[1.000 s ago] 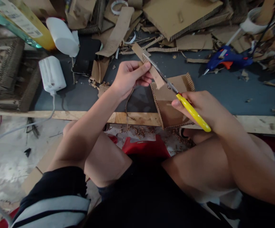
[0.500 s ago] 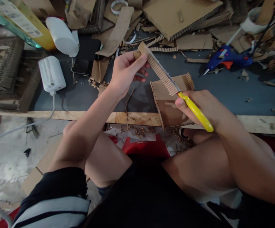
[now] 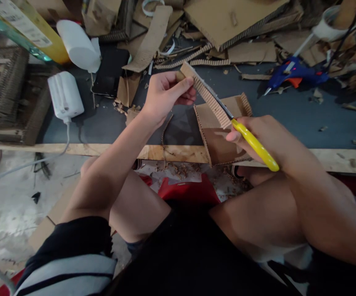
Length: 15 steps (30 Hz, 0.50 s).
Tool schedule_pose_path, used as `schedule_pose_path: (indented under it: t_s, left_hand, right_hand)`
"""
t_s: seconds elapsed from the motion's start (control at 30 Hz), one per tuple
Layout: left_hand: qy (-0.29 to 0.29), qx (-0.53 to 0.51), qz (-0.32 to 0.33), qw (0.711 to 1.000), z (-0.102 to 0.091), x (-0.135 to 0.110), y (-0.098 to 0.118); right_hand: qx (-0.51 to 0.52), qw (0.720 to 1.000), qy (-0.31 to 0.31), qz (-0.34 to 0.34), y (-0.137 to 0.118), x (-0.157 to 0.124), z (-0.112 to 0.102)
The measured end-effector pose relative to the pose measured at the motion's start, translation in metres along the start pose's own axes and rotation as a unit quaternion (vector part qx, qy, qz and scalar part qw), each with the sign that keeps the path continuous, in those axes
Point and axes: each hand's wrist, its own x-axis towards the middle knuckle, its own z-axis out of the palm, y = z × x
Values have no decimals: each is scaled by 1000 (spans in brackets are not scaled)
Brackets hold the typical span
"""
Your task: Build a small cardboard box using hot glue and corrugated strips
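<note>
My left hand (image 3: pixel 173 92) pinches the upper end of a corrugated cardboard strip (image 3: pixel 210 98) between thumb and fingers, above the table. Yellow-handled scissors (image 3: pixel 253 144) are in my right hand (image 3: pixel 258 127), whose fingers are wrapped round the handle and partly hidden. Their grey blades point up and left along the strip's upper edge, close to my left thumb. Below the strip, a flat cardboard piece (image 3: pixel 217 144) with raised edges lies at the table's front edge, partly covered by my right hand.
A blue glue gun (image 3: pixel 295 74) lies at the right. Cardboard scraps (image 3: pixel 251 52) crowd the back. On the left are a white adapter (image 3: pixel 65 96) with a cable, a black phone (image 3: pixel 110 72), a white bottle (image 3: pixel 79 45) and stacked cardboard frames (image 3: pixel 2 86).
The strip's upper end has dipped slightly, and my left fingers have curled in more. The scissors have shifted a little to the right, their blades still along the strip.
</note>
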Motion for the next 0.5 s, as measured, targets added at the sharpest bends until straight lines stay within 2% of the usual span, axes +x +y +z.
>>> schedule_pose_path:
  t_s: [0.1, 0.2, 0.33, 0.43, 0.5]
  left_hand:
    - [-31, -5, 32, 999, -7, 9, -17]
    - [-45, -16, 47, 998, -12, 13, -24]
    - [-56, -4, 37, 998, -13, 11, -21]
    - [-54, -8, 11, 998, -12, 10, -17]
    - [-48, -6, 16, 999, -11, 11, -16]
  right_hand:
    - [-34, 997, -38, 55, -10, 2, -3]
    - [-61, 996, -43, 57, -20, 4, -4]
    - [-96, 992, -45, 75, -21, 7, -1]
    - [-86, 993, -44, 75, -16, 7, -1]
    - [-72, 995, -36, 66, -11, 5, -1]
